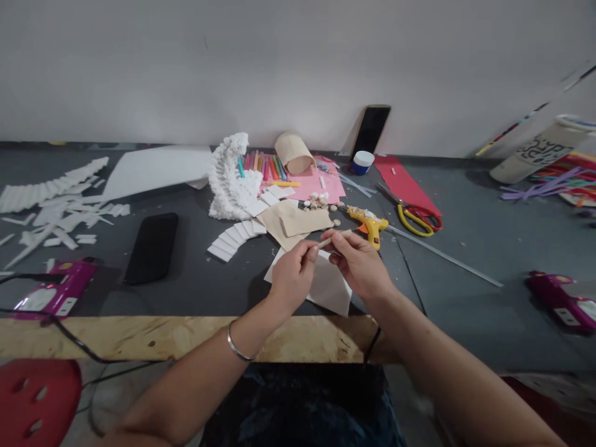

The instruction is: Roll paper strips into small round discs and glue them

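**Left hand (293, 277) and right hand (357, 264) pinching a thin cream stick (331, 241)**
Both fingertip grips hold it in mid-air above a folded white paper sheet (329, 287), with a yellow glue gun (370, 225) just beyond, far right.

Setting logged as craft workshop | a dark-topped bench (447, 323) with plywood edging (139, 338) is strewn with cut paper strips (51, 211) and a white paper sheet (328, 282) | a hot glue gun (367, 225), scissors (412, 217) and marker pens (265, 166) are laid out
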`<state>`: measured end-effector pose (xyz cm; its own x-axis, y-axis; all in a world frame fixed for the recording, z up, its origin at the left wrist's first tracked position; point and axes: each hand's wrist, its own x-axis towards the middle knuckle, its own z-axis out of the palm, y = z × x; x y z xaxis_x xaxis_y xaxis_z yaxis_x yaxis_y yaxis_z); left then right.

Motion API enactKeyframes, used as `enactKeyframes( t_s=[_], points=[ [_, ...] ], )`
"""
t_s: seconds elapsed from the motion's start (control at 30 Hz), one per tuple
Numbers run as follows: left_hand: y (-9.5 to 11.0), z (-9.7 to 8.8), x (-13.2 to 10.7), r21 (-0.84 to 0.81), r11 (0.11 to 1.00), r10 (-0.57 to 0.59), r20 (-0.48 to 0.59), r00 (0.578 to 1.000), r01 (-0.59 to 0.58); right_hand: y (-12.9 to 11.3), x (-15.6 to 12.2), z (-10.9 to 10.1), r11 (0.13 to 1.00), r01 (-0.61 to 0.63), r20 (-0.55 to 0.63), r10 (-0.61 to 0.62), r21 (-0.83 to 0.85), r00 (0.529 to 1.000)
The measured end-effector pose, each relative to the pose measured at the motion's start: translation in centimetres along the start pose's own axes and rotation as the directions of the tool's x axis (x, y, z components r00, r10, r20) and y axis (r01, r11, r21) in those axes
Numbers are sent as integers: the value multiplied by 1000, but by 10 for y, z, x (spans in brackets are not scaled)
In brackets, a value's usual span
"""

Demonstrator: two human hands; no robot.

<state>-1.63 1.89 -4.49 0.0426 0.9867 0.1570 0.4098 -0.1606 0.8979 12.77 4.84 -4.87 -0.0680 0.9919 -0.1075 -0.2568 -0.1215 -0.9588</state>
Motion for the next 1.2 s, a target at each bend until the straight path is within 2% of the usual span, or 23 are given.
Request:
enactKeyframes(
  t_s=[0.07, 0.23, 0.43, 0.53, 0.67, 0.77, 0.83, 0.9, 0.93, 1.0, 1.07, 1.13, 1.2],
  points=[
    [-2, 0, 0, -4, 1000, -9, 24, 1000, 9, 1, 2, -2, 999, 41, -29, -41, -17, 999],
    [-8, 0, -1, -179, 983, -27, 114, 993, 48, 1, 4, -8, 996, 83, -71, -82, 13, 994],
    [-5, -3, 0, -324, 902, -213, 240, 947, 285, -1, 8, -12, 995, 91, -164, -94, -26, 982],
    [-3, -3, 1, -394, 848, -247, 298, 922, 354, -4, 10, -13, 994, 100, -195, -107, -46, 975],
    [-2, -3, 0, -407, 846, -229, 308, 924, 345, -7, 10, -12, 994, 101, -205, -109, -49, 973],
    [-1, -4, -1, -347, 882, -229, 278, 933, 320, -7, 9, -9, 994, 71, -162, -58, 77, 985],
    [-1, -6, -2, -264, 937, -180, 200, 963, 230, -7, 9, -8, 985, 9, -115, 11, 172, 993],
    [0, -8, -4, -138, 989, -31, 82, 996, 42, -7, 9, -7, 970, -63, -87, 86, 235, 992],
    [0, -9, -5, -68, 995, 71, 37, 997, -69, -7, 10, -7, 961, -98, -80, 122, 257, 989],
    [2, -11, -6, 51, 961, 273, 8, 962, -273, -7, 10, -8, 944, -167, -62, 192, 286, 979],
    [5, -13, -7, 96, 899, 426, 45, 904, -428, -6, 10, -8, 926, -234, -14, 249, 297, 968],
    [9, -13, -7, 69, 837, 535, 105, 839, -542, -5, 8, -7, 910, -290, 60, 285, 295, 956],
    [12, -13, -7, 10, 793, 601, 156, 784, -609, -5, 5, -6, 896, -335, 130, 310, 290, 942]
  ],
)
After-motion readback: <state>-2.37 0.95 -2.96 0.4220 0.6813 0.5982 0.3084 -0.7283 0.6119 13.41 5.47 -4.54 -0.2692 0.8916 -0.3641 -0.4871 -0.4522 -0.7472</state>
